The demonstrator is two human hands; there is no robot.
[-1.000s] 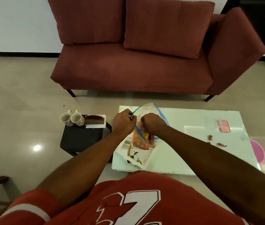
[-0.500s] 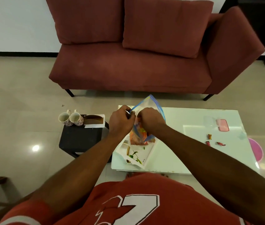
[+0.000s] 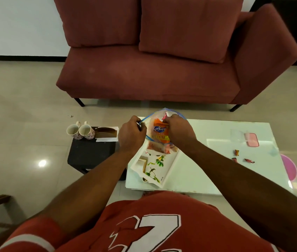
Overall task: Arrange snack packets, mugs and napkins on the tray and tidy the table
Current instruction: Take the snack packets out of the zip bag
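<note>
A clear zip bag [image 3: 155,118] with a blue rim stands over the far end of the white floral tray [image 3: 169,167] on the white table [image 3: 207,170]. My left hand [image 3: 132,136] pinches the bag's rim on the left. My right hand [image 3: 179,130] grips an orange snack packet [image 3: 159,131] at the bag's mouth; more packets lie inside the bag lower down. Two floral mugs [image 3: 80,131] and a napkin holder [image 3: 106,133] stand on a black side table [image 3: 91,153] to the left.
Three small sweet wrappers [image 3: 242,158] and a pink flat object [image 3: 251,140] lie on the right part of the table. A pink round thing [image 3: 289,167] shows past the table's right edge. A red sofa [image 3: 153,79] stands behind.
The bag's mouth has been pulled wider and the orange packet now shows upright in it, with my right hand moved up to the packet's top.
</note>
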